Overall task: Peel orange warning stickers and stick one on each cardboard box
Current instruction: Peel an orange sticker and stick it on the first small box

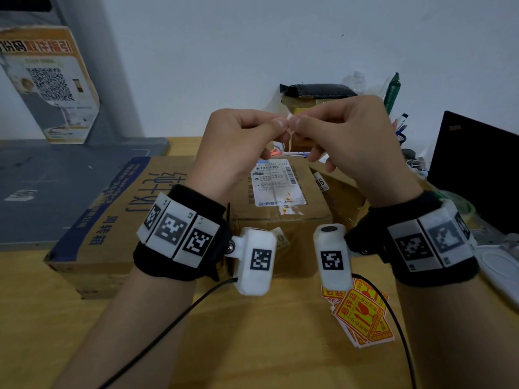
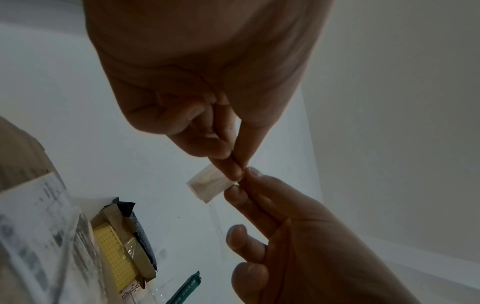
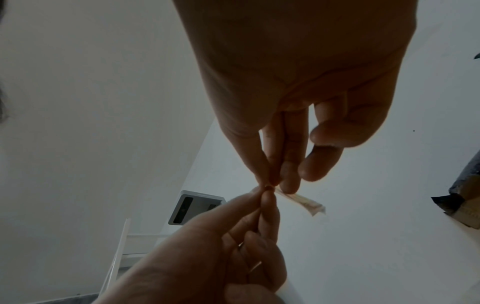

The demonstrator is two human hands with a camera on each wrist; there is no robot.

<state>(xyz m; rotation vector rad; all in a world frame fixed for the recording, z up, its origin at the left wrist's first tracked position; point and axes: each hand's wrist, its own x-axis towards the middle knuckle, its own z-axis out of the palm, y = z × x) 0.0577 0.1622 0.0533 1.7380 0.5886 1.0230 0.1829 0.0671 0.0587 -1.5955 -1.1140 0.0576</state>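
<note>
Both hands are raised above the boxes and pinch one small sticker (image 1: 291, 140) between thumb and fingertips, my left hand (image 1: 276, 127) and right hand (image 1: 299, 123) meeting at its edge. The left wrist view shows its pale back (image 2: 207, 185); in the right wrist view the sticker (image 3: 301, 202) is nearly edge-on. A loose pile of orange warning stickers (image 1: 362, 313) lies on the wooden table near my right wrist. Below my hands sit a large cardboard box with blue print (image 1: 112, 214), a middle box with a shipping label (image 1: 280, 228), and a third box (image 1: 345, 197) partly hidden to the right.
A small open carton under a black bag (image 1: 309, 103) stands at the back by the wall. A black laptop (image 1: 477, 175) and pens fill the right side. A grey mat (image 1: 56, 186) lies at the left. Wrist-camera cables (image 1: 168, 327) trail over the table's front.
</note>
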